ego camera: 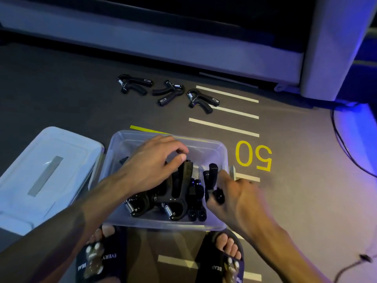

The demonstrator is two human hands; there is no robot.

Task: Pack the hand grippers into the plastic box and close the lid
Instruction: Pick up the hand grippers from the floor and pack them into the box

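Note:
A clear plastic box (221, 152) stands on the floor between my feet, with several black hand grippers (179, 193) piled inside. My left hand (151, 164) is over the box, its fingertips and thumb pinching the top of an upright gripper handle (186, 170). My right hand (230, 193) is at the box's right side, holding another black gripper (212, 176) just inside the wall. Three more grippers lie on the floor beyond the box: one at the left (133, 84), one in the middle (169, 92), one at the right (202, 100). The white lid (44, 172) lies left of the box.
My two feet in black slides (100, 256) (224, 256) are just in front of the box. White and yellow tape lines and a yellow "50" (254, 156) mark the grey floor. A grey bench frame (318, 58) runs along the back. Cables (346, 139) trail at the right.

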